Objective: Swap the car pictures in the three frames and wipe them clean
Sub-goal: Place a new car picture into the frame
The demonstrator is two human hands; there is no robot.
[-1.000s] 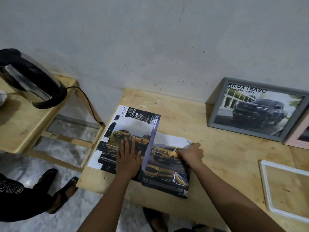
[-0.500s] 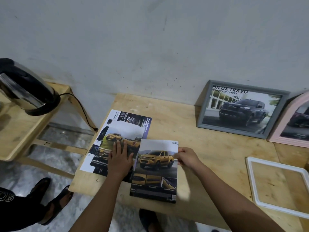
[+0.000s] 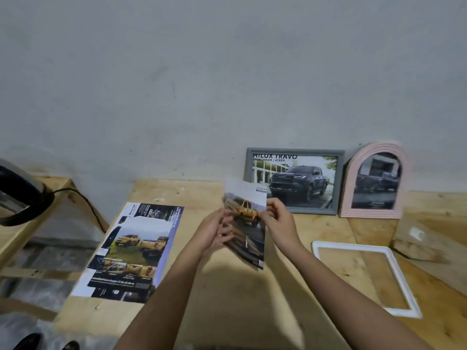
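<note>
Both hands hold a picture of a yellow pickup (image 3: pixel 246 213) up above the wooden table (image 3: pixel 235 306). My left hand (image 3: pixel 214 229) grips its left edge and my right hand (image 3: pixel 278 223) pinches its right edge. A larger brochure sheet (image 3: pixel 134 251) with yellow trucks lies flat at the table's left end. A grey frame (image 3: pixel 293 180) with a dark pickup picture leans on the wall. Beside it stands an arched pink frame (image 3: pixel 374 181) with a dark car picture. A white frame (image 3: pixel 364 276) lies flat on the right with no picture in it.
A black and steel kettle (image 3: pixel 17 195) sits on a low wooden stand (image 3: pixel 32 223) at the left, its cord trailing down. A wooden block (image 3: pixel 419 238) lies right of the white frame. The grey wall (image 3: pixel 227 84) runs behind the table.
The yellow pickup picture has been lifted off the table and brought right and up. My left hand left the brochure sheet and took hold of the picture. The view tilted up.
</note>
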